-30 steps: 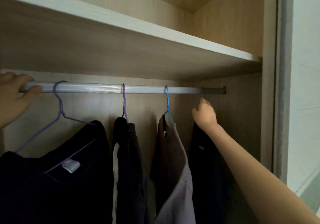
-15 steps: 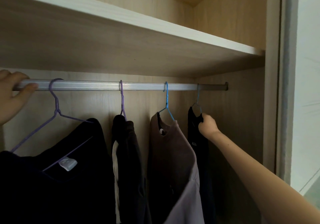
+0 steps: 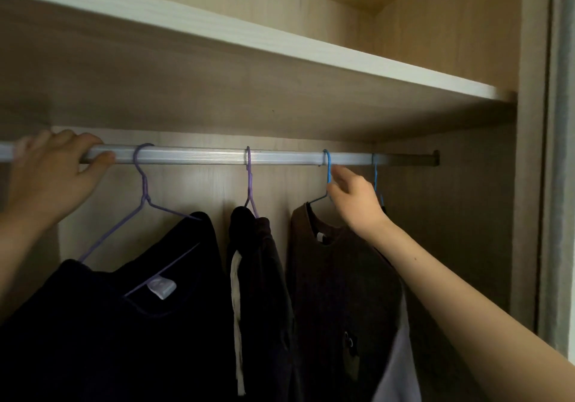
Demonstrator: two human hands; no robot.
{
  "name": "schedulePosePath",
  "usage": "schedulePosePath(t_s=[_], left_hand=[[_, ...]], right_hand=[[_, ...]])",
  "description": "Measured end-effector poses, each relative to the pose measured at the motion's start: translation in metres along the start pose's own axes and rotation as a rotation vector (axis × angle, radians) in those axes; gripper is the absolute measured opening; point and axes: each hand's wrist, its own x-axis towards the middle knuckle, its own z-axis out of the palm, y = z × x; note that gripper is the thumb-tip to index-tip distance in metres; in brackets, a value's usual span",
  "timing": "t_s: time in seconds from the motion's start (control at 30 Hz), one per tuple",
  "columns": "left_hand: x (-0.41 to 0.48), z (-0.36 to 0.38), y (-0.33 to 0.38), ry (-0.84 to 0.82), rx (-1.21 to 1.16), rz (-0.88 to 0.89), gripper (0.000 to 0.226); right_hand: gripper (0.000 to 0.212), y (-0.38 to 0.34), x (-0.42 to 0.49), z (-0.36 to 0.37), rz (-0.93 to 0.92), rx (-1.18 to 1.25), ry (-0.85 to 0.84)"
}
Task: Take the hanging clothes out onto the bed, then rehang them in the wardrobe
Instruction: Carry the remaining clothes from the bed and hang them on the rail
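A silver rail (image 3: 280, 157) crosses the wardrobe and carries several hangers. My left hand (image 3: 53, 174) grips the rail at its left end. Beside it a purple hanger (image 3: 143, 184) holds a black top (image 3: 140, 324). A second purple hanger (image 3: 250, 180) carries a dark garment with a white drawstring (image 3: 261, 277). A blue hanger (image 3: 327, 165) holds a brown shirt (image 3: 336, 283); my right hand (image 3: 353, 199) closes on its neck just under the rail. Behind that hand hangs another blue hanger (image 3: 375, 177), its dark garment mostly hidden.
A wooden shelf (image 3: 280, 44) runs just above the rail, leaving little headroom. The wardrobe's right side wall (image 3: 485, 215) stands close to the last hanger, with the door frame (image 3: 557, 184) beyond it.
My right hand left the rightmost dark garment and moved up and left to the blue hanger of the brown shirt. My left hand stayed on the rail.
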Motion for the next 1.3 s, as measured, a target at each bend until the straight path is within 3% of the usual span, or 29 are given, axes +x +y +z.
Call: schedulePosePath(t_s=[0.27,0.33,0.7,0.8,0.93,1.03,1.1,1.17,1.3], left_hand=[[-0.008,-0.028,0.035,0.010,0.136,0.012,0.043],[-0.008,-0.027,0.033,-0.005,0.152,0.001,0.042],[-0.010,-0.027,0.034,0.021,0.116,0.011,0.043],[-0.011,-0.026,0.032,0.026,0.110,0.005,0.041],[-0.011,-0.026,0.033,0.026,0.085,-0.014,0.039],[-0.011,-0.028,0.035,0.018,0.081,-0.022,0.040],[-0.012,-0.029,0.036,0.014,0.065,-0.021,0.038],[-0.013,-0.031,0.036,0.011,0.054,-0.023,0.037],[-0.011,-0.035,0.037,-0.023,0.063,-0.022,0.040]], right_hand=[[0.044,-0.069,-0.016,0.079,0.105,0.077,-0.324],[0.031,-0.071,-0.015,0.096,0.122,0.106,-0.312],[0.019,-0.018,0.028,0.152,0.280,0.206,-0.145],[0.019,-0.032,0.016,0.141,0.317,0.230,-0.077],[0.031,-0.066,-0.012,0.123,0.155,0.023,-0.017],[0.040,-0.104,-0.030,0.128,-0.044,0.114,0.024],[0.029,-0.126,-0.034,0.147,-0.023,0.258,-0.092],[0.034,-0.147,-0.036,0.166,0.116,0.459,-0.273],[0.021,-0.179,-0.045,0.196,0.405,0.749,-0.583]])
